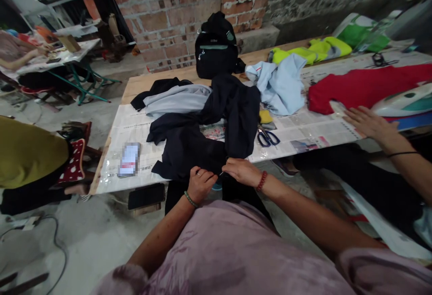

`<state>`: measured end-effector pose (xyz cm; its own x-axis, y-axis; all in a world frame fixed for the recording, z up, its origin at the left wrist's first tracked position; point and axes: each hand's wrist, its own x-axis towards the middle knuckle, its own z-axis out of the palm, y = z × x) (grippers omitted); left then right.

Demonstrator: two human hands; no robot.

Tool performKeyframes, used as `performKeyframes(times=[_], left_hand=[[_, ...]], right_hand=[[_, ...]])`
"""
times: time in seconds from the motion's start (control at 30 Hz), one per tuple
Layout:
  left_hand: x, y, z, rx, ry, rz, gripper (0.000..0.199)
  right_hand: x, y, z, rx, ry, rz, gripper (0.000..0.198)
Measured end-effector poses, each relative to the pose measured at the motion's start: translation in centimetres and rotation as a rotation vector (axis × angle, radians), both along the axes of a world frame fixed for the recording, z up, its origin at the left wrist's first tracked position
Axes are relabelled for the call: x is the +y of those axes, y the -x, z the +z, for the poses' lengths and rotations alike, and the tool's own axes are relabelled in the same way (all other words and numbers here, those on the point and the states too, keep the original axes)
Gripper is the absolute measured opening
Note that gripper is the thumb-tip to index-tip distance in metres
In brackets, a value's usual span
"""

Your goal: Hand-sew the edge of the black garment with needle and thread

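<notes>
Both hands pinched on dark cloth at table edge

L hand (201, 185) has fingers closed on the near edge of the dark cloth (194, 149); R hand (242, 171) pinches the same edge, just beside it. A thin pale sliver shows btwn the fingertips (too small to ID). Cloth lies bunched on the newspaper-covered table (135, 119), near edge at the person's lap, w/ a grey cloth (182, 98) among its folds.

Just R of the cloth: blue-handled scissors (268, 138), w/ a small yellow item (265, 116) behind. Phone (129, 159), screen lit, lies to the L. Black backpack (216, 47) stands at the back, by the brick wall. Lt-blue garment (280, 86) is crumpled R of it.

Far R, a co-worker's hand (367, 124) is at the near edge of a red garment (364, 83), beside an iron (408, 101).
</notes>
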<state>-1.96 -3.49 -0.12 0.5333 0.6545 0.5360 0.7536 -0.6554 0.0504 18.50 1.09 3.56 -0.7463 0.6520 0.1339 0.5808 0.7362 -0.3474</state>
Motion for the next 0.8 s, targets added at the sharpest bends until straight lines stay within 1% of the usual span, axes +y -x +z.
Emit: performKeyframes(times=[0.5,0.67,0.8], left_hand=[[0.1,-0.2,-0.1,-0.016,-0.003,-0.002,0.015],[0.2,-0.3,-0.2,-0.023,0.004,0.0,0.014],[0.3,-0.4,-0.3,-0.012,0.016,-0.003,0.014]], right_hand=[[0.4,0.5,-0.8,-0.045,-0.022,0.026,0.025],[0.4,0.8,-0.2,-0.119,-0.017,0.062,0.023],[0.7,1.3,0.9,-0.182,-0.028,0.147,0.02]])
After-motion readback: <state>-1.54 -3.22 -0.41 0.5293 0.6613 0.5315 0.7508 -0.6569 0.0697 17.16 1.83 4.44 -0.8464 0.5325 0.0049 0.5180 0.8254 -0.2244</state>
